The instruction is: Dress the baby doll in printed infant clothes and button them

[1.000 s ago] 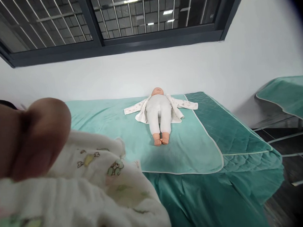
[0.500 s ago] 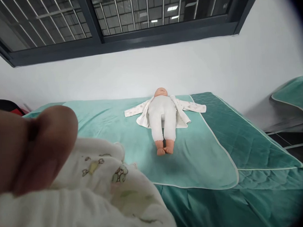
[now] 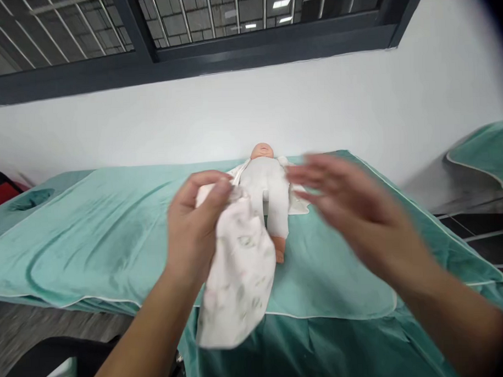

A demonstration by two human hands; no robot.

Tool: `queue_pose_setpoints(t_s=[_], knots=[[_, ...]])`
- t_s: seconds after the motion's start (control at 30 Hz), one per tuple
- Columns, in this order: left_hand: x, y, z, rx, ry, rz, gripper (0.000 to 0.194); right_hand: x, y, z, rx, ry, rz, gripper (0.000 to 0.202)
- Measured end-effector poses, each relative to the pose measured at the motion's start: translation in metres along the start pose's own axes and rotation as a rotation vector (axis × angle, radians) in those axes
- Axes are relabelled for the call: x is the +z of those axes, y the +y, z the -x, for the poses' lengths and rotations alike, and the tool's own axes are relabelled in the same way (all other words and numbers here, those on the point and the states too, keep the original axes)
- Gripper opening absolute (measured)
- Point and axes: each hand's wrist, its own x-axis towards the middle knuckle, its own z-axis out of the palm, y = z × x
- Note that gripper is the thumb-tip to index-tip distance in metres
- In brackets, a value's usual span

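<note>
My left hand (image 3: pixel 197 223) is closed on the top of a small white printed garment (image 3: pixel 242 271), which hangs down in front of the bed. To the right, my right hand (image 3: pixel 351 207) is blurred, with its fingers stretched out and nothing seen in it. Behind the hands a doll (image 3: pixel 262 174) in a white padded suit lies on its back, feet toward me. An opened white jacket (image 3: pixel 298 202) is spread under it, its sleeves mostly hidden by my hands. The hanging garment covers one of the doll's feet.
The doll lies on a light green pad (image 3: pixel 112 215) over a darker green bedspread (image 3: pixel 323 345). A white wall and a barred window (image 3: pixel 229 19) stand behind. At the lower left is a black item (image 3: pixel 47 360) with pale cloth on it.
The garment, large and close at the lower left before, now hangs farther out from my left hand. My right hand is now in view over the bed. The view has shifted slightly.
</note>
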Motion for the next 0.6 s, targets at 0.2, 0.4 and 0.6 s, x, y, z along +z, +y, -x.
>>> queue_pose_setpoints(t_s=[0.2,0.4,0.6], knots=[[0.031,-0.031,-0.026,-0.102,-0.217,0.007,0.032,0.018,0.032,-0.028,0.185,-0.163,0.179,0.031],[0.017,-0.019,-0.039,-0.087,-0.515,-0.169,0.035,-0.007,0.012,-0.051,0.094,-0.075,-0.012,0.029],[0.012,-0.007,-0.046,-0.167,-0.858,-0.313,0.035,-0.024,-0.011,-0.063,0.023,-0.069,-0.03,0.03]])
